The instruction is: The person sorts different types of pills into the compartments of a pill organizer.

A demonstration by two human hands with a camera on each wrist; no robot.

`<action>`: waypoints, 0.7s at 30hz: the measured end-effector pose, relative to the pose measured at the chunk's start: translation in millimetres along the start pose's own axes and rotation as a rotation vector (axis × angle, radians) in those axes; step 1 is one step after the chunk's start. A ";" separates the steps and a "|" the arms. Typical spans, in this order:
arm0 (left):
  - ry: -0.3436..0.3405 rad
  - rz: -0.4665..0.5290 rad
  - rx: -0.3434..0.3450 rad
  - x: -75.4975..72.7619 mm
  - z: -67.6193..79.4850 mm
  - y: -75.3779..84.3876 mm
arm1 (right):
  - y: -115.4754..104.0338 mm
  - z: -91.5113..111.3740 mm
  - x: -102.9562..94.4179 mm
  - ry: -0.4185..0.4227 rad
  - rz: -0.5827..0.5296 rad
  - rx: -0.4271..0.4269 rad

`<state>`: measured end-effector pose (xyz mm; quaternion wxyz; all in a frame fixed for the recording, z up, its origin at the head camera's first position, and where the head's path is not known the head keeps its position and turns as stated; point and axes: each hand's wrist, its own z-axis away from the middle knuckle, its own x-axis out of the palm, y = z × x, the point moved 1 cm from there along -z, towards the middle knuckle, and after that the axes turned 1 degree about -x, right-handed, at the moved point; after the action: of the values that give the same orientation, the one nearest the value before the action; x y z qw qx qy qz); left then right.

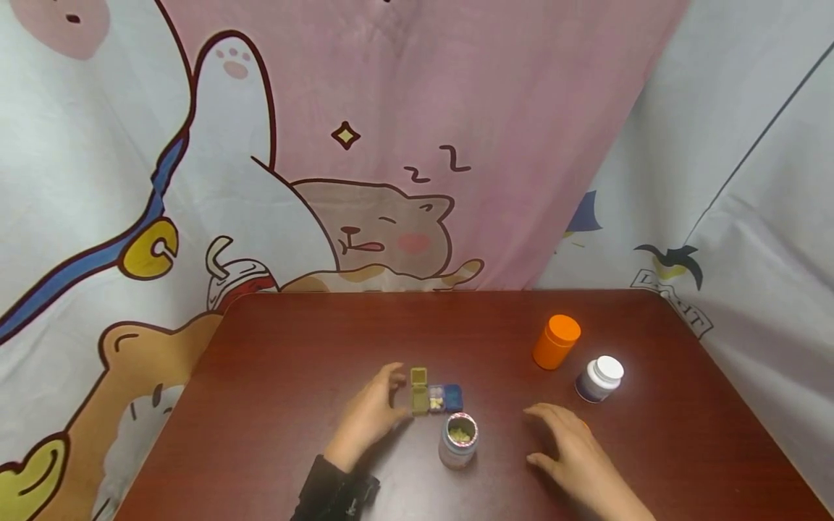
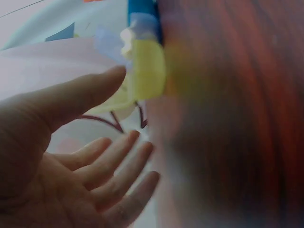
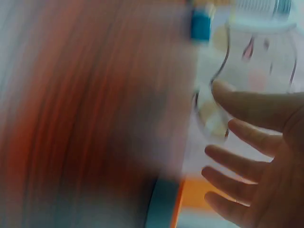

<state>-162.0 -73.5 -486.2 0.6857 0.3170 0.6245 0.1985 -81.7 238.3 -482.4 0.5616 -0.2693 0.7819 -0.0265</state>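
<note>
A small pill organizer [image 1: 419, 399] lies on the table with its olive-yellow lid standing up. Its middle compartment holds pale tablets, and the blue end [image 1: 453, 398] is covered. Just left of it is my left hand [image 1: 371, 416], fingers spread and loosely bent, holding nothing; in the left wrist view the thumb overlaps the yellow compartment [image 2: 149, 71]. An uncapped bottle [image 1: 455, 452] with yellowish contents stands in front of the organizer. My right hand [image 1: 570, 449] hovers to the right of that bottle, its fingers apart and nothing in its grasp. An orange object under it is mostly hidden.
An orange capped bottle [image 1: 556, 343] and a white-capped bottle [image 1: 599, 379] stand at the right rear of the dark red-brown table [image 1: 326, 325]. A printed cartoon curtain [image 1: 508, 145] hangs behind the table's far edge. A black cuff [image 1: 332, 492] covers my left wrist.
</note>
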 end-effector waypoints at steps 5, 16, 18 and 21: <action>-0.024 0.041 0.007 8.1 -9.5 5.6 | -44.4 -8.0 16.9 -0.142 -0.163 0.016; -0.019 -0.002 0.013 16.5 -8.7 10.3 | -77.4 -20.6 42.0 -0.177 -0.446 0.114; -0.009 -0.011 0.014 17.0 -9.0 10.2 | -78.1 -23.3 43.5 -0.161 -0.470 0.101; 0.001 -0.018 0.018 18.0 -9.6 9.8 | -77.6 -28.6 43.6 -0.138 -0.474 0.069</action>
<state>-167.7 -52.6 -492.9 0.6844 0.3173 0.6292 0.1869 -86.6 144.9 -482.8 0.6005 -0.4272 0.6553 -0.1656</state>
